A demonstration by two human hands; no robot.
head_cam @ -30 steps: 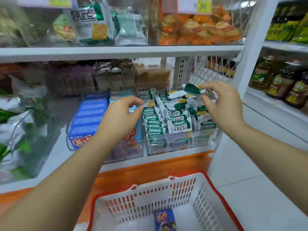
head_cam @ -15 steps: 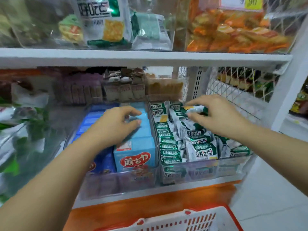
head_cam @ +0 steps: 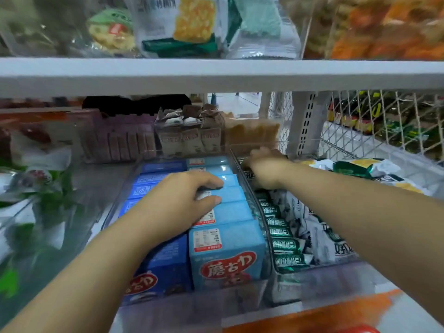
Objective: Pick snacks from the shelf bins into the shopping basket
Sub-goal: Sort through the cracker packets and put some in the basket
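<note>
Two bins [head_cam: 192, 306]: left hand [head_cam: 177, 200] pinches a blue box [head_cam: 231, 194], right hand [head_cam: 266, 169] (blurred, grip unclear) among green packets [head_cam: 283, 246].

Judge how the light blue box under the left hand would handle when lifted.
Probably stiff: the light blue box has flat faces and crisp edges. Likely snug to pull, as it is packed tight against the neighbouring boxes. Its glossy top may slip under the left hand.

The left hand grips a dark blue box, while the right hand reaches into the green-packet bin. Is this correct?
Not quite: the head view shows the left hand gripping a light blue box. The right hand does reach into the green-packet bin.
</note>
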